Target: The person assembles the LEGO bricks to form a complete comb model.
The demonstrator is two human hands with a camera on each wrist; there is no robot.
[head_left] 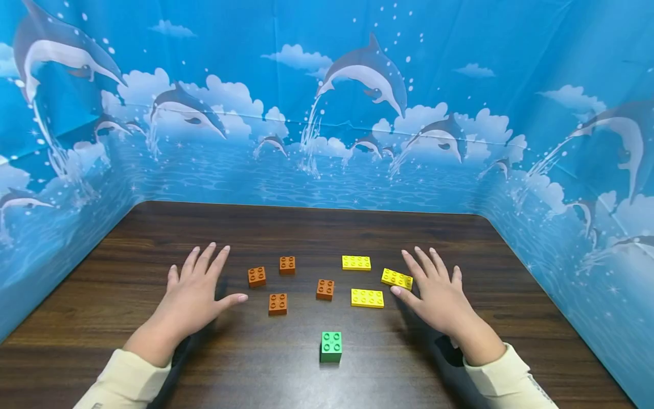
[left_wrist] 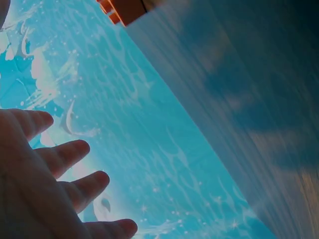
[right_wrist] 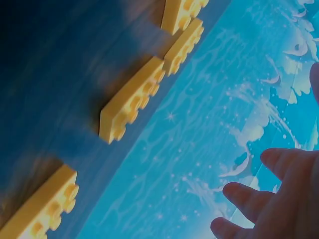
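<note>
My left hand (head_left: 191,295) hovers over the left part of the table with its fingers spread, holding nothing; in the left wrist view its fingers (left_wrist: 70,154) are straight. Nearest to it are several brown-orange toy bricks, one (head_left: 257,276) just right of its thumb and another (head_left: 278,304) closer to me. On the other side my right hand (head_left: 439,295) is spread too, its grasp empty. Its thumb overlaps the edge of a tilted yellow brick (head_left: 397,278); whether they touch I cannot tell. Two more yellow bricks (head_left: 367,298) (head_left: 356,262) lie left of that one.
A taller green brick (head_left: 331,346) stands at the front middle of the dark wooden table (head_left: 245,363). Further brown-orange bricks (head_left: 325,289) (head_left: 287,265) lie between the hands. A blue dolphin-print curtain (head_left: 317,187) borders the table at the back and both sides.
</note>
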